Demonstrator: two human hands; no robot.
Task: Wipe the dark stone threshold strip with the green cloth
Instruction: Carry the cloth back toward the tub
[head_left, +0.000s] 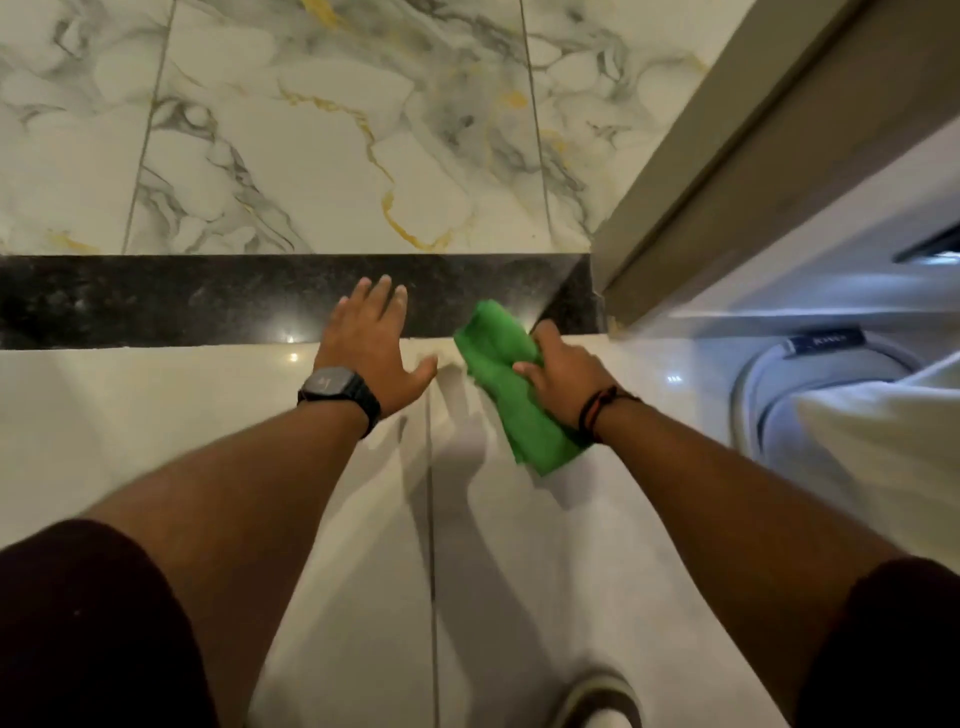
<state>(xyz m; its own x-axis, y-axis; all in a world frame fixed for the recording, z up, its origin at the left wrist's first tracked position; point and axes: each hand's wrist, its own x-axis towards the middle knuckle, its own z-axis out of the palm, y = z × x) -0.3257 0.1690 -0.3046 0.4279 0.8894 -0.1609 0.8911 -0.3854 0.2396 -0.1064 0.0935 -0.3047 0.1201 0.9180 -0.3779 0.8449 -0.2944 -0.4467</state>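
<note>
R hand (558, 371) grips green cloth (506, 374) at threshold strip (156, 301) right end, near door frame (727, 182); contact w/ strip unclear. L hand (371, 353) spread flat mid-frame; strip bare toward left.

one view only, from my head: it looks steeply down and forward over both forearms, close above the floor (156, 415) and threshold (156, 301).

A bright green cloth (498, 374). A black speckled stone strip (182, 301). Beyond it, white marble tiles (311, 145) with grey and gold veins. Nearer, plain cream tiles (156, 415). A black watch (337, 389). Dark maroon sleeves (88, 623). A beige door frame (727, 171).
</note>
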